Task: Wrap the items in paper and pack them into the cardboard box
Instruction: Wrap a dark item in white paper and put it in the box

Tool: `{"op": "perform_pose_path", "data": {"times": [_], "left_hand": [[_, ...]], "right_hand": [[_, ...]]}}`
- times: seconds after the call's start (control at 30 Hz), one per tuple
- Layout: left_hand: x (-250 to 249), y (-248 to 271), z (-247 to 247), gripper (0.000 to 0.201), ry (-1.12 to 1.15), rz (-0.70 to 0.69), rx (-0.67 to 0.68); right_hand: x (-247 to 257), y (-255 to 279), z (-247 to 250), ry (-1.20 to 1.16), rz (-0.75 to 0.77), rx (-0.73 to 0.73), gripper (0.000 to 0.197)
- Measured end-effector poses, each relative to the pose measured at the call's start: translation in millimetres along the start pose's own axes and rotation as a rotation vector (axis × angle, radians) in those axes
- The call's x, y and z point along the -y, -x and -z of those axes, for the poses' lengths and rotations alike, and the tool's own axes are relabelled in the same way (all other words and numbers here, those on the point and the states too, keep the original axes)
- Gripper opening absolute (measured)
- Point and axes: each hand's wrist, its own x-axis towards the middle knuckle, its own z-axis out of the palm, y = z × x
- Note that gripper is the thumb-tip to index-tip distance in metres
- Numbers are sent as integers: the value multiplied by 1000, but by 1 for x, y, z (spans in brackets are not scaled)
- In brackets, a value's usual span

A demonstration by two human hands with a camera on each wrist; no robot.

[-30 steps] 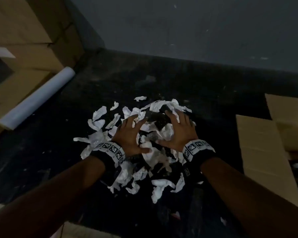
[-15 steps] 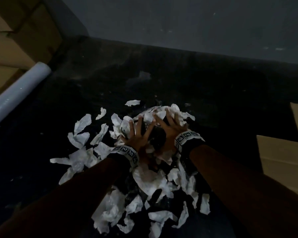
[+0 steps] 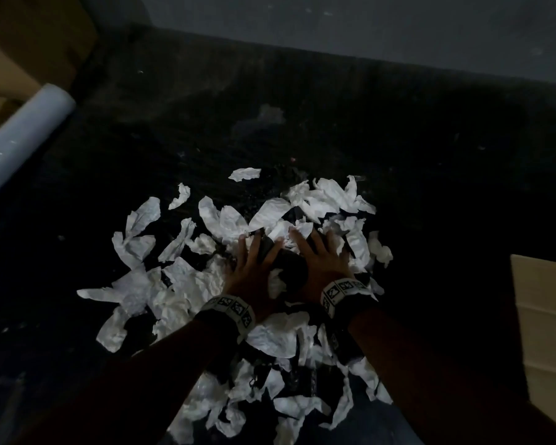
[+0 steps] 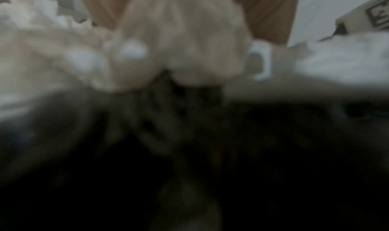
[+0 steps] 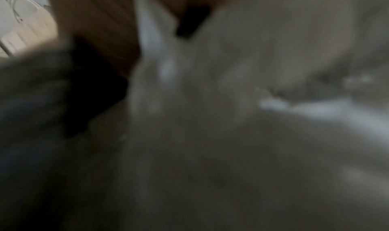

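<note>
Both hands, the left hand point(image 3: 251, 271) and right hand point(image 3: 321, 261), are pressing with spread fingers on a dark item point(image 3: 289, 268) among the paper scraps point(image 3: 187, 284), probably gathering padding around it.

Ahead of our fingertips point(image 3: 243, 240) the dark floor point(image 3: 334, 130) lies open up to the grey wall point(image 3: 366, 24). Around and behind the fingers, torn white paper scraps point(image 3: 180, 284) cover the ground. A dark item point(image 3: 291, 266) sits between our left hand point(image 3: 249, 274) and right hand point(image 3: 321, 261). Well off to the right of the fingers a cardboard box point(image 3: 543, 300) blocks passage. Far left, a white roll point(image 3: 23, 136) lies against stacked cartons point(image 3: 10, 59).
</note>
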Motion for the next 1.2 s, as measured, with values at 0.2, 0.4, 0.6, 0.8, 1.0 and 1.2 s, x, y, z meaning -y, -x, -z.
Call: {"op": "perform_pose_path", "data": {"times": [0.2, 0.4, 0.6, 0.8, 1.0, 1.2], "left_hand": [[5, 7, -10, 111, 93, -46, -71], [5, 5, -8, 86, 132, -26, -144], [-4, 3, -1, 76, 144, 6, -237], [-4, 20, 7, 90, 214, -59, -291], [-8, 42, 33, 97, 270, -208, -451], [-21, 73, 71, 98, 270, -251, -568]], "right_hand": [[0, 6, -12, -58, -4, -57, 116], [0, 5, -10, -132, 22, -101, 76], [4, 5, -8, -123, 29, -200, 58], [14, 32, -6, -95, 90, -399, 57], [29, 59, 14, -69, 189, -561, 82], [50, 98, 47, -12, 241, -721, 81]]}}
